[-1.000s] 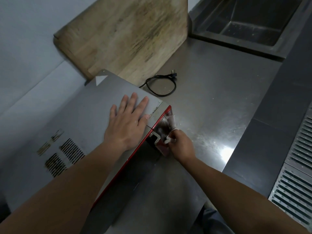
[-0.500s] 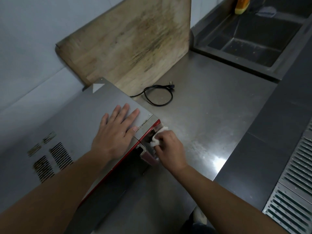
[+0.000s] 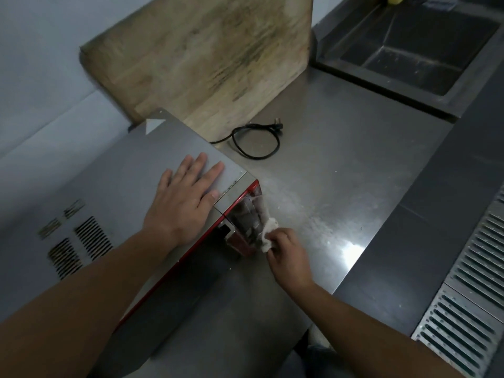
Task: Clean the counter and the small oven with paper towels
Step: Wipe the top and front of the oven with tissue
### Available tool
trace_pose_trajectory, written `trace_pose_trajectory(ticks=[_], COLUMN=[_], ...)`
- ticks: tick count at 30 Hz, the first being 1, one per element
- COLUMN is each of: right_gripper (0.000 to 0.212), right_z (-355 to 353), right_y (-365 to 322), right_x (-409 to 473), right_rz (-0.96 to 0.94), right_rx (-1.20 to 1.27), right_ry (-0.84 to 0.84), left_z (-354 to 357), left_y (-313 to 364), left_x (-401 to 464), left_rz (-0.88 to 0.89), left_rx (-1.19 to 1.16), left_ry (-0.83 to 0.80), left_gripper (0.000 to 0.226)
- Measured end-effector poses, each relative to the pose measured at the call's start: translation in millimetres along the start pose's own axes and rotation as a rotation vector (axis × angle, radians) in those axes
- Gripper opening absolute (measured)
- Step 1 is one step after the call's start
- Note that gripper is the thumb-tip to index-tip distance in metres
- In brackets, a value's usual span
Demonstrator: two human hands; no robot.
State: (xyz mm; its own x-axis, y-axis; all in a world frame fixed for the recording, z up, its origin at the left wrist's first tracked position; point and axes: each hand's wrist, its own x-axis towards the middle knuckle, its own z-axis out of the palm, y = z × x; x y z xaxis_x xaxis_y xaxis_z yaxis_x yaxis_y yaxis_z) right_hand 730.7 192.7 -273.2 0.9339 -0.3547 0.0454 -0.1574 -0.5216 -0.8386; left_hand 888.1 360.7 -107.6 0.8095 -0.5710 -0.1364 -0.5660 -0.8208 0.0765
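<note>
Two hands on the job: left hand lies flat, fingers spread, on the small grey-topped, red-fronted oven, probably to steady it, while the right hand pinches a crumpled white paper towel against the oven's front corner on the steel counter.

**Hands and arms, head view**

Left hand: palm down, fingers straight and slightly spread, pointing up and to the right; thumb lies alongside. Left forearm runs from the lower left corner, bare, wrist straight.

Right hand: fingers curled, knuckles up, pinching a crumpled paper towel at the fingertips. Right forearm enters from the lower right, bare, angled up and to the left. Hands near each other, not touching.
</note>
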Motion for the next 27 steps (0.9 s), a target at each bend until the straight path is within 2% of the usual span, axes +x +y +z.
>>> trace_pose_trajectory(ticks=[3, 5, 10, 15, 21, 27], right_gripper=[0.029, 0.031, 0.05, 0.08, 0.082, 0.078], right_z=[-15, -17, 8, 45, 77, 110], right_y=[28, 42, 49, 41, 23, 6], right_x=[-18, -21, 2, -5, -29, -34], right_rz=[0.117, 0.145, 0.129, 0.176, -0.016, -0.293], right_rx=[-0.124, -0.221, -0.406, -0.525, -0.649, -0.824], right_ry=[0.064, 0.039, -0.257, -0.41, -0.578, -0.812], left_z=[1, 3, 5, 6, 7, 7], left_y=[-2, -3, -6, -5, -6, -7], left_x=[1, 0, 1, 1, 2, 2], left_rz=[-0.008, -0.003, -0.002, -0.001, 0.01, 0.023], left_rx=[0.0, -0.003, -0.019, -0.033, -0.024, -0.027], left_ry=[-0.002, 0.008, 0.01, 0.016, 0.042, 0.047], left_gripper=[0.058, 0.056, 0.056, 0.056, 0.057, 0.058])
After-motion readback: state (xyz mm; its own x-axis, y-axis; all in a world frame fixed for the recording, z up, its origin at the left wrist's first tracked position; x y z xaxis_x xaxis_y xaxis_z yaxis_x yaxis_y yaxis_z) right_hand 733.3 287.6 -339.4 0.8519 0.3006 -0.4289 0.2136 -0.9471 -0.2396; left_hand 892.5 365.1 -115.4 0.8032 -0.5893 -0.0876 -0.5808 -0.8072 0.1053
